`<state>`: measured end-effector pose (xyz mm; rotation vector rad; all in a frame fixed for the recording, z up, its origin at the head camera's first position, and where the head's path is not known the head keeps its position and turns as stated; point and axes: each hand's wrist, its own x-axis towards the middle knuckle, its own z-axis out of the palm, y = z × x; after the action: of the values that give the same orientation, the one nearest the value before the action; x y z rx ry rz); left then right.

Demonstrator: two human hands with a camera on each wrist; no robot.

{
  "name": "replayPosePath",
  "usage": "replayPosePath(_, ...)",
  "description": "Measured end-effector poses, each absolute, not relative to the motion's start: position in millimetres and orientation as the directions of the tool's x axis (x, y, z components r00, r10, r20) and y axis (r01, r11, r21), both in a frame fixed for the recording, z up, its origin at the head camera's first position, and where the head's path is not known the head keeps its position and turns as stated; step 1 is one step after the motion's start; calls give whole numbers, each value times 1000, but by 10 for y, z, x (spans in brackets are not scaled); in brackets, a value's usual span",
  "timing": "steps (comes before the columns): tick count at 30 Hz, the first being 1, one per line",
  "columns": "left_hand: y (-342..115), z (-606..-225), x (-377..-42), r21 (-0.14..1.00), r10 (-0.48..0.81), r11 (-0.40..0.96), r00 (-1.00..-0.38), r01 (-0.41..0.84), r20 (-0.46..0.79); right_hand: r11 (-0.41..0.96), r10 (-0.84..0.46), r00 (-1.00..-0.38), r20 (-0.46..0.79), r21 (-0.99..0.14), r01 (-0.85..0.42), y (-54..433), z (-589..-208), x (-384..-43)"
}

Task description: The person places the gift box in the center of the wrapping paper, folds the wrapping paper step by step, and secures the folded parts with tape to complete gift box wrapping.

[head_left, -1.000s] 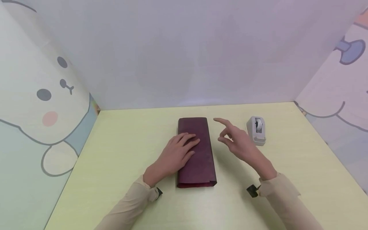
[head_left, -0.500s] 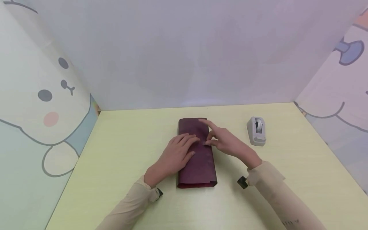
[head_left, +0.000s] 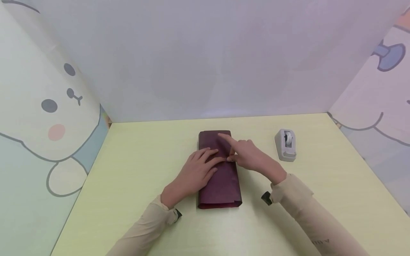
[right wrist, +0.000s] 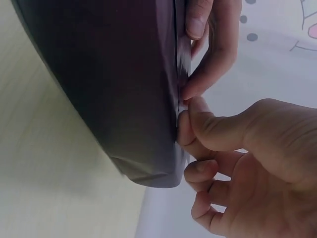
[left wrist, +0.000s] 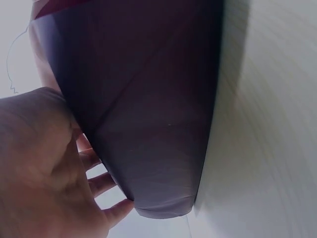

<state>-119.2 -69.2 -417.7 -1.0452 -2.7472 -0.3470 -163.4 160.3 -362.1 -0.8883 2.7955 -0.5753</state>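
A long flat package in dark maroon paper (head_left: 221, 186) lies lengthwise on the table, its near end showing a red inside. Across its top rests my left hand (head_left: 193, 174), fingers spread and fairly straight, with the index fingertip close to my right thumb. My right hand (head_left: 251, 155) reaches over the package's right side. Its thumb and a finger pinch what looks like a small piece of clear tape (head_left: 227, 159) at the top face, mostly hidden by the fingertips. In the right wrist view, the pinching fingers (right wrist: 198, 124) meet at the paper's upper edge.
A grey tape dispenser (head_left: 285, 145) with a roll in it stands right of the package, beyond my right hand. The pale yellow table (head_left: 144, 149) ends at a plain back wall (head_left: 205, 64). Side walls carry cartoon drawings.
My right hand has moved left from beside the package onto its top, bringing its pinched fingertips down to the paper. My left index finger has stretched toward them; the package stays in place.
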Motion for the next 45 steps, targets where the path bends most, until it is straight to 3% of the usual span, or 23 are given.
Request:
replayPosePath(4,-694,-4153,-1188,142,632,727,-736,672,243,814,-512,-852,-108,-376,-442,1567,-3561,-1642)
replayPosePath(8,-694,-4109,-1180,158,632,723,-736,673,245,884,-379,-895,-236,-378,-275,1501,-3484,-1671)
replayPosePath(14,-695,-4088,-1179,171,631,717,-733,676,255,924,-286,-876,-389,-352,-146,1447,-3363,-1797)
replayPosePath(22,-693,-4071,-1174,183,627,715,-735,675,259,922,-338,-791,-509,-347,-171,1409,-3297,-1974)
replayPosePath(31,-675,-4055,-1185,165,631,725,-741,669,231,925,-343,-738,-581,-347,-157,1422,-3280,-2024)
replayPosePath(39,-665,-4056,-1190,135,641,731,-741,669,199,885,-396,-712,-579,-447,-129,1506,-3329,-2042)
replayPosePath(45,-665,-4052,-1187,135,638,735,-745,665,194,890,-375,-722,-581,-444,-105,1547,-3381,-2064)
